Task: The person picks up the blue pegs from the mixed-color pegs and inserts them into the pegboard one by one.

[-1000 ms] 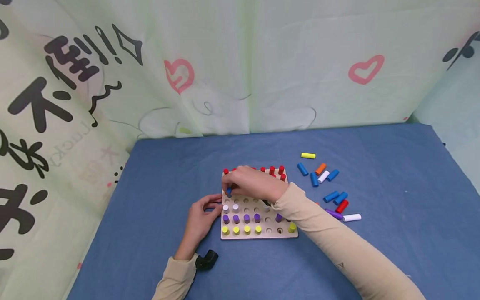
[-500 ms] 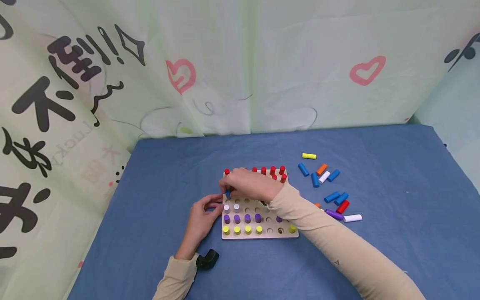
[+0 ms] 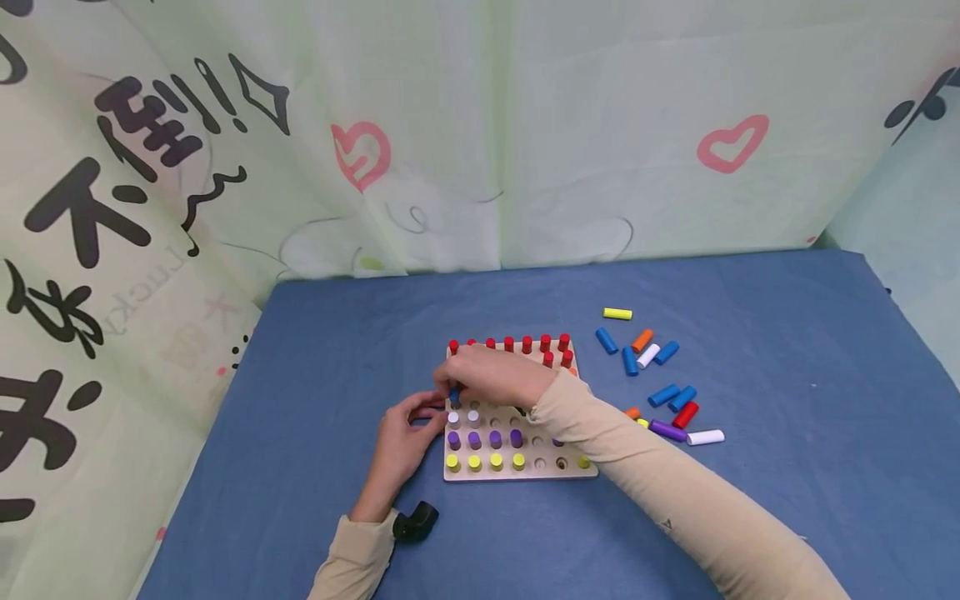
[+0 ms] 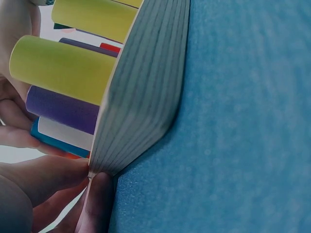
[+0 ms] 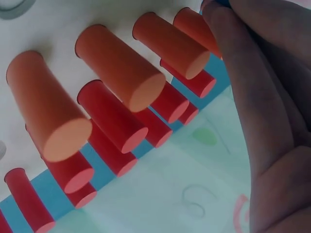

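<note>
A pale wooden pegboard [image 3: 525, 471] lies on the blue cloth, bearing rows of red, orange, white, purple and yellow pegs. At its left edge my left hand [image 3: 401, 446] holds the rim; the left wrist view shows the thumb [image 4: 53, 174] and a fingertip against the board's corner. My right hand [image 3: 498, 375] reaches over the board from the right and pinches a blue peg [image 3: 454, 397] upright at the left end of a row, just behind the white pegs [image 3: 453, 420]. Orange pegs [image 5: 119, 68] stand below it in the right wrist view. Whether the blue peg is fully seated is hidden.
Right of the board lie loose pegs: a yellow one [image 3: 617, 314], several blue ones [image 3: 629, 361], a red [image 3: 685, 414], a purple [image 3: 667, 431] and white ones [image 3: 705, 437]. A printed curtain [image 3: 562, 192] hangs behind the table. My right forearm covers part of the board.
My right hand has shifted slightly left and towards me, bringing the blue peg to the left end of the row behind the white pegs. My left hand stays at the board's edge.
</note>
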{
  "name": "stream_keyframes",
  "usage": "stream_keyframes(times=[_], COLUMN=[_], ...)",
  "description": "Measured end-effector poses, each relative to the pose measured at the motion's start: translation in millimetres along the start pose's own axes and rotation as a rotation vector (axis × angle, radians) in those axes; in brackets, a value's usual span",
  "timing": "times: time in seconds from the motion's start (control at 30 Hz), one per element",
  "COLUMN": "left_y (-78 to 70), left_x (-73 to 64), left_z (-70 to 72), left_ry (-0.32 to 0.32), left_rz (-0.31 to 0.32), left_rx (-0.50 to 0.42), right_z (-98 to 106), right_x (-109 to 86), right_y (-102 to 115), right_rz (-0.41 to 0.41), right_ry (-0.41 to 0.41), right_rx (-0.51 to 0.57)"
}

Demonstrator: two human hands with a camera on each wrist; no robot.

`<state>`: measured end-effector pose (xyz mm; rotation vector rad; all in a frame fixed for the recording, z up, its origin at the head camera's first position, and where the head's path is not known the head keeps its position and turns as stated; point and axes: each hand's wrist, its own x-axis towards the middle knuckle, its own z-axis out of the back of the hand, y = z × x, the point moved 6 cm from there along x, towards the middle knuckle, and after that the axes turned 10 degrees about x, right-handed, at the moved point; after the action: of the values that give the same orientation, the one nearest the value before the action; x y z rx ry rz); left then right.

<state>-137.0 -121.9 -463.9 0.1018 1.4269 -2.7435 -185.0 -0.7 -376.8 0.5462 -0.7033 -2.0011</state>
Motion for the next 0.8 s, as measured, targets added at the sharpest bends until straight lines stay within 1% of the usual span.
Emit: stream_keyframes(times=[0.2, 0.33, 0.67, 0.8], left_y=[-1.3, -1.9, -1.7, -1.0], left_x=[0.1, 0.2, 0.7, 1.1], left_z=[-0.1, 0.2, -0.2, -0.2], left_ry=[0.0, -0.001, 0.004, 0.005], left_rz=[-0.011, -0.015, -0.005, -0.004], left_rx=[-0.009, -0.009, -0.015, -0.017], right_z=[-2.2, -1.8, -1.2, -0.9], right_x=[0.6, 0.8, 2.4, 2.5], right_y=[-1.2, -1.8, -4.3, -4.0], right_rz=[-0.018, -0.013, -0.034, -0.025], right_ry=[0.004, -0.002, 0.002, -0.004], right_rx=[-0.005, -0.009, -0.02, -0.031])
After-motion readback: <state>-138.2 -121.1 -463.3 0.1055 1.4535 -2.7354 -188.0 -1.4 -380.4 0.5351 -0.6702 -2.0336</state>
